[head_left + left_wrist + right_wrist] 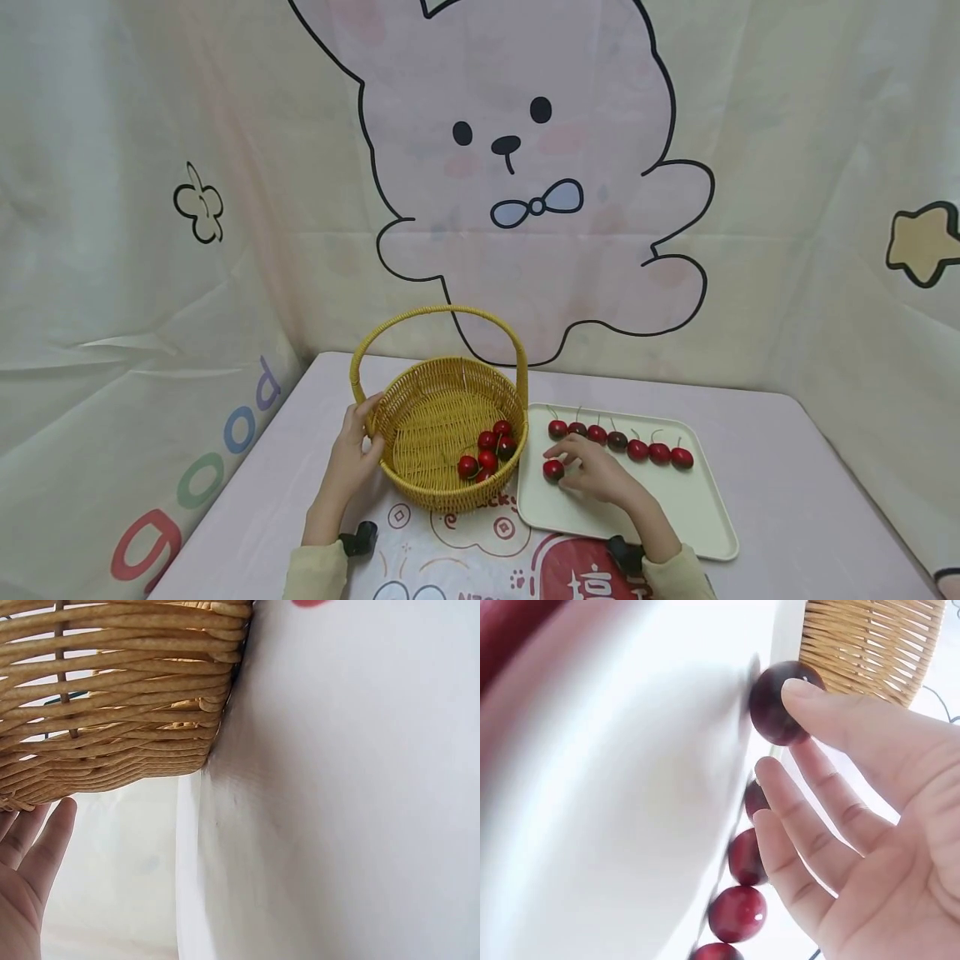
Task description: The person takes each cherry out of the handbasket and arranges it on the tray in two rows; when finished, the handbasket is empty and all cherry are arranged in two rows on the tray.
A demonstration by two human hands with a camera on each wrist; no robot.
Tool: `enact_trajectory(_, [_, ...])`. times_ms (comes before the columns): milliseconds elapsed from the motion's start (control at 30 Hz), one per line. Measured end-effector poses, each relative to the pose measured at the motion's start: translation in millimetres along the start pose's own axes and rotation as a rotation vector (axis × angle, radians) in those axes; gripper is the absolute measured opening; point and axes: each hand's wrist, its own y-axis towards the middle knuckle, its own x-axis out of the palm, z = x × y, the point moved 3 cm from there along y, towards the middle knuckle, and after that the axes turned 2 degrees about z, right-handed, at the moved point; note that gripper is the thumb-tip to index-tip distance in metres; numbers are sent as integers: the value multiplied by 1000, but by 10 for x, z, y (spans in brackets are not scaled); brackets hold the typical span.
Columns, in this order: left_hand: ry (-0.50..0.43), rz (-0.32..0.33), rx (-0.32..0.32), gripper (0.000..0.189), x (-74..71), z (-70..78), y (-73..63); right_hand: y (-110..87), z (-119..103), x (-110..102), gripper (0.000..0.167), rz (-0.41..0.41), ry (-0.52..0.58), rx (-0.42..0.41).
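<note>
On the left, a yellow wicker basket [420, 433] with a tall arched handle stands on the table. My left hand [354, 450] holds its left rim by the foot of the handle; in the left wrist view, fingers [52, 836] reach up to the woven rim. A small group of dark red cherries [487, 458] lies in the basket's right part. Over the left part of a cream tray [622, 492], my right hand [600, 475] pinches a single cherry [769, 712] between thumb and index finger. The other fingers [791, 810] are loosely extended.
A row of several stemmed cherries [637, 450] runs along the tray's far side. The tray's left edge sits close against the basket. A printed mat [480, 558] lies in front, and a curtain with a cartoon bear [525, 275] hangs behind the table [787, 467].
</note>
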Motion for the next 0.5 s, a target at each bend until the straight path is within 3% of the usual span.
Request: enact_trajectory(500, [9, 6, 9, 69, -5, 7, -7, 17, -241, -133, 31, 90, -20, -79])
